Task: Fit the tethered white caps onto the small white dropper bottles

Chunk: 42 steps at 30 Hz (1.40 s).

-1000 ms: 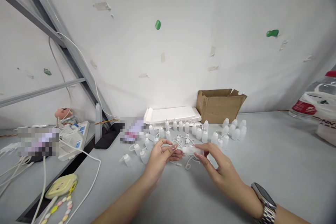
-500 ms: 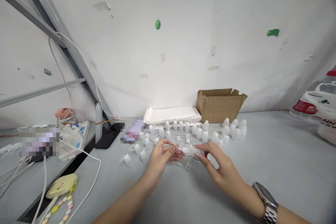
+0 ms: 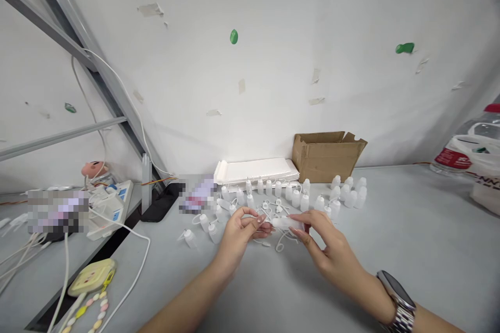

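A small translucent bottle (image 3: 286,223) lies sideways between the fingers and thumb of my right hand (image 3: 321,239), its neck toward the left. My left hand (image 3: 244,230) is closed in a pinch right beside that neck; what its fingertips hold is too small to make out. Behind both hands stand several similar bottles (image 3: 296,199), many with thin tips. White caps with looped straps (image 3: 278,203) lie among them, and a white loop (image 3: 280,243) rests on the grey table (image 3: 410,250) below the held bottle.
White flat packs (image 3: 258,170) and an open cardboard box (image 3: 328,158) stand against the wall. On the left are a power strip (image 3: 124,200), white cables, a yellow case (image 3: 92,277) and a bead strap (image 3: 103,306). A large red-labelled bottle (image 3: 453,158) stands far right.
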Each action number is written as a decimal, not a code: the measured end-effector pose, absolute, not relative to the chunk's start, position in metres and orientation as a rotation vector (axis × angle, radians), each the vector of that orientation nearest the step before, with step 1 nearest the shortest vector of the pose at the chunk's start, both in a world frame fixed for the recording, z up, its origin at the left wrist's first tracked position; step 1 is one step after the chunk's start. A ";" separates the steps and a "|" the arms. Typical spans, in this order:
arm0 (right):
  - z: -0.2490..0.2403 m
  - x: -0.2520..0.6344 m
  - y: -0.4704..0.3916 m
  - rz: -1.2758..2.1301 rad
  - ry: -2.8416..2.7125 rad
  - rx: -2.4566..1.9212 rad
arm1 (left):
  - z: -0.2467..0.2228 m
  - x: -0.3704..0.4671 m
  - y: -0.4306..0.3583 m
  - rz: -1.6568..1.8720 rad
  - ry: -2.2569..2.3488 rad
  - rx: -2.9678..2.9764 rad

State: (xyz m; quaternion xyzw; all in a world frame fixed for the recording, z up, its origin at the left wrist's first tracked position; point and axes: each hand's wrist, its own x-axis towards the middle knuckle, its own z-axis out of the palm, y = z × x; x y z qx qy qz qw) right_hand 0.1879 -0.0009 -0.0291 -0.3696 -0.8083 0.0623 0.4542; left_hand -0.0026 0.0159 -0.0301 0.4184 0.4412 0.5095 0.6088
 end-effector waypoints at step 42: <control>-0.041 0.188 0.000 0.330 -1.983 -0.974 | -0.034 0.001 0.013 1.210 1.057 1.108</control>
